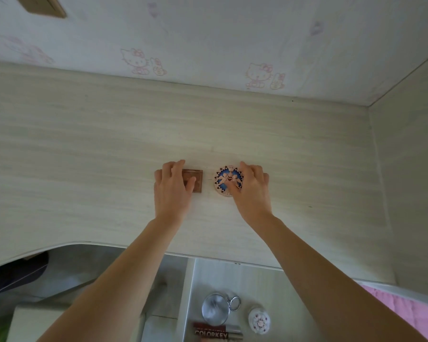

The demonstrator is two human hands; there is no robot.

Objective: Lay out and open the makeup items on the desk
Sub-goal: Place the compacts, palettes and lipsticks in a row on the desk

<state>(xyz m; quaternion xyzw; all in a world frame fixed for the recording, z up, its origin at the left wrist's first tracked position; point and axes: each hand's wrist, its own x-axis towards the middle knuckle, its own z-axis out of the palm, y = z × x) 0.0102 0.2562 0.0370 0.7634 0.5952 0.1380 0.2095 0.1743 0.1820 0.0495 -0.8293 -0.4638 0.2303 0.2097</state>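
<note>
Both arms reach out over the pale wood-grain surface [282, 149], and each hand has come down on its own makeup item. The left hand [174, 185] rests on a small square brown compact [195, 181] — fingers curled over its far and left edges, the thumb lying across the lid. That grip is narrow and closed around the compact, which lies flat and shut on the surface. Just beside it, with a thin strip of bare surface between them, sits a round compact [226, 180] with a blue and pink ornamented lid and a small red heart at the middle. The right hand [251, 187] holds this one, fingers bent over its far right edge and the thumb pressing on the near part of the lid; it too lies flat and closed.

Lower down, nearer the person, a shelf or drawer top [269, 280] carries more items: a round silver mirror case [214, 309] with a key ring [234, 303] touching its right side, a small round white jar [259, 320] with a flower pattern on top, and a dark box [214, 333] printed COLORKEY, partly cut off by the edge of view. A pink quilted bedcover [405, 312] shows at the lower right — the wall behind the surface has cartoon cat wallpaper [136, 61].
</note>
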